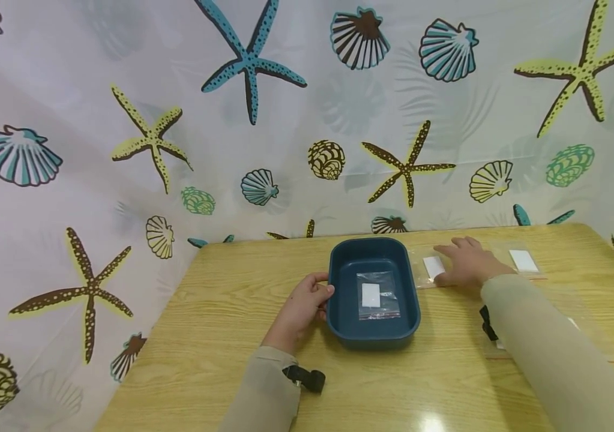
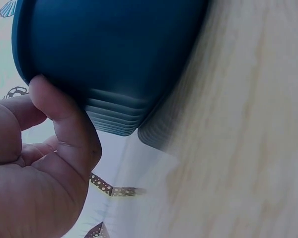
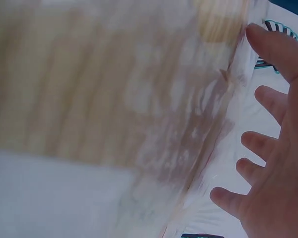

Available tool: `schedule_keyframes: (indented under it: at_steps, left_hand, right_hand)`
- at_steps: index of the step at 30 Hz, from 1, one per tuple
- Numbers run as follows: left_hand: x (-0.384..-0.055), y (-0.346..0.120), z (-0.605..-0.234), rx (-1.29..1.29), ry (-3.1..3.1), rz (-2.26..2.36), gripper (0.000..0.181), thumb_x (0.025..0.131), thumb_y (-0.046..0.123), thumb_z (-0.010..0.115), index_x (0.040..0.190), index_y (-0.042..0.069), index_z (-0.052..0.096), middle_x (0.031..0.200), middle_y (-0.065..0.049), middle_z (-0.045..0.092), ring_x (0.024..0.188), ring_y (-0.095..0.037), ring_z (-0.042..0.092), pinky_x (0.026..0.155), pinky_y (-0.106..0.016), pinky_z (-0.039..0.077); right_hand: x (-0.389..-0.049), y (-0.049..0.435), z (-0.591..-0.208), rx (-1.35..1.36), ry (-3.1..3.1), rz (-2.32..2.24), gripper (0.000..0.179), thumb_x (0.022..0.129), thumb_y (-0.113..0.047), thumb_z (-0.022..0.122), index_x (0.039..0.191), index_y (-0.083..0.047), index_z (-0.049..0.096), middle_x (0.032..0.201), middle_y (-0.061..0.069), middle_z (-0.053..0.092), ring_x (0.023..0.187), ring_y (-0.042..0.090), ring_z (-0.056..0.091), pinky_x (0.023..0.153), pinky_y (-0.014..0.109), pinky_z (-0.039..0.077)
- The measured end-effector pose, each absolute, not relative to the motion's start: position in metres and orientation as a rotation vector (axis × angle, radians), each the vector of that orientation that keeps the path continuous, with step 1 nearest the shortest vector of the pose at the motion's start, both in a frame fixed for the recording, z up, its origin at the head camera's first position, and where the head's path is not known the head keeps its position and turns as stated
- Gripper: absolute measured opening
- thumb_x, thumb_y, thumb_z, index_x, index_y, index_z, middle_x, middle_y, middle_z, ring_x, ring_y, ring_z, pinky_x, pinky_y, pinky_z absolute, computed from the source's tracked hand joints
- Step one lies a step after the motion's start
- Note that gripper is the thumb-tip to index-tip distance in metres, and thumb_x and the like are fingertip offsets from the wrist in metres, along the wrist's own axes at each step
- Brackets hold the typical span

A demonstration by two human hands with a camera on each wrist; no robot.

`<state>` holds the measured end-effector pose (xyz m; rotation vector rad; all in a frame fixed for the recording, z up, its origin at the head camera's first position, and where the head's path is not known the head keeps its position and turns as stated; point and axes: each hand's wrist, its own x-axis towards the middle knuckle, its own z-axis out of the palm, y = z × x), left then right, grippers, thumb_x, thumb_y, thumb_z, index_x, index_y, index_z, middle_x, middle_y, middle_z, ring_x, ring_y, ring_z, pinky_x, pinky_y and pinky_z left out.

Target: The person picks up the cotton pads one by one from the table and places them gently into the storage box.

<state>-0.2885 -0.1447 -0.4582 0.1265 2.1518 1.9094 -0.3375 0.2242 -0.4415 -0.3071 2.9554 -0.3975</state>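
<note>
A dark blue rectangular plastic tub (image 1: 413,288) stands on the table in the head view. Inside it lies a clear zip bag (image 1: 379,303) with a white card. My left hand (image 1: 302,306) grips the tub's left side near the rim; the left wrist view has the thumb (image 2: 64,124) against the outer wall. To the tub's right lies another clear bag with a white card (image 1: 434,267). Over that bag's right side is my right hand (image 1: 469,264), its fingers spread. The right wrist view gives no sign of anything held between its fingers (image 3: 273,104).
A further bag with a white card (image 1: 524,261) lies beyond the right hand. More clear bags (image 1: 497,354) are partly hidden under the right forearm. A curtain (image 1: 285,144) printed with shells and starfish hangs behind the wooden table (image 1: 231,288).
</note>
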Motion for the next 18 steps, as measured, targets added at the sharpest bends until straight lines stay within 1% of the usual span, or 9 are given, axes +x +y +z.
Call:
schedule_keyframes:
  at_steps: [4,7,11,13,18]
  left_hand:
    - [-0.2886,-0.1449,-0.4594,0.118,2.158,1.909,0.041,0.107,0.018,0.054,0.145,0.005,0.047,0.104,-0.018,0.064,0.072,-0.019,0.06,0.06,-0.027,0.051]
    - [-0.2887,-0.1452,-0.4599,0.115,2.167,1.904,0.04,0.107,0.018,0.054,0.145,0.006,0.048,0.105,-0.019,0.064,0.073,-0.019,0.06,0.061,-0.027,0.051]
    - [-0.2882,-0.1452,-0.4601,0.115,2.167,1.901,0.041,0.106,0.019,0.055,0.145,0.007,0.049,0.105,-0.019,0.063,0.074,-0.02,0.06,0.062,-0.027,0.052]
    - [-0.2882,-0.1452,-0.4602,0.119,2.163,1.903,0.041,0.107,0.02,0.055,0.145,0.007,0.048,0.106,-0.019,0.063,0.075,-0.021,0.06,0.062,-0.027,0.052]
    - [-0.2883,-0.1452,-0.461,0.11,2.151,1.912,0.041,0.107,0.019,0.054,0.145,0.007,0.048,0.106,-0.02,0.062,0.075,-0.021,0.059,0.063,-0.028,0.052]
  right_hand:
    - [-0.3371,0.2249,-0.4424,-0.3,2.938,-0.39,0.084,0.085,-0.051,0.074,0.154,-0.012,0.043,0.158,0.031,0.026,0.144,0.056,0.014,0.104,0.079,0.019]
    - [-0.3369,0.2249,-0.4427,-0.312,2.925,-0.373,0.082,0.086,-0.052,0.071,0.154,-0.015,0.045,0.158,0.031,0.025,0.144,0.056,0.012,0.103,0.081,0.015]
    - [-0.3365,0.2254,-0.4441,-0.328,2.916,-0.355,0.079,0.086,-0.054,0.07,0.152,-0.017,0.048,0.158,0.03,0.026,0.144,0.055,0.012,0.103,0.082,0.013]
    - [-0.3366,0.2257,-0.445,-0.326,2.918,-0.354,0.079,0.086,-0.055,0.07,0.151,-0.017,0.049,0.157,0.03,0.027,0.144,0.055,0.013,0.103,0.081,0.013]
    - [-0.3387,0.2267,-0.4484,-0.339,2.95,-0.35,0.075,0.084,-0.055,0.074,0.145,-0.017,0.056,0.155,0.029,0.032,0.143,0.053,0.018,0.102,0.08,0.019]
